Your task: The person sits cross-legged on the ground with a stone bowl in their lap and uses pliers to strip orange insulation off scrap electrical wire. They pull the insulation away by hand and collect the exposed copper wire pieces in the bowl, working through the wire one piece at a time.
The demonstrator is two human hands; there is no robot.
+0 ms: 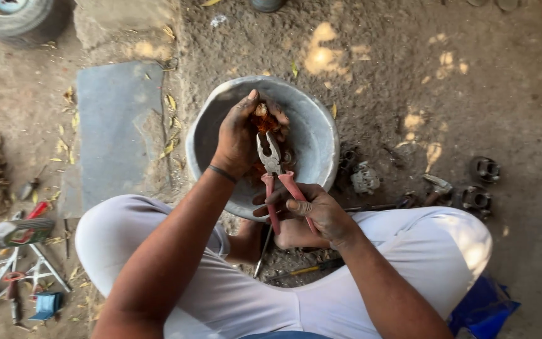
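Note:
My left hand (241,135) is closed around a small greasy, rust-coloured part (263,119) held over a round metal basin (312,129). My right hand (312,210) grips the red handles of a pair of pliers (273,164), whose steel jaws point up at the part. Both hands hover above the basin, between my knees in light trousers. Most of the part is hidden by my left fingers.
A grey flat slab (117,129) lies on the dirt to the left. Scattered hand tools (17,251) sit at the far left, metal joint parts (475,188) at the right. A tyre (17,19) is at top left, a blue bag (484,307) at bottom right.

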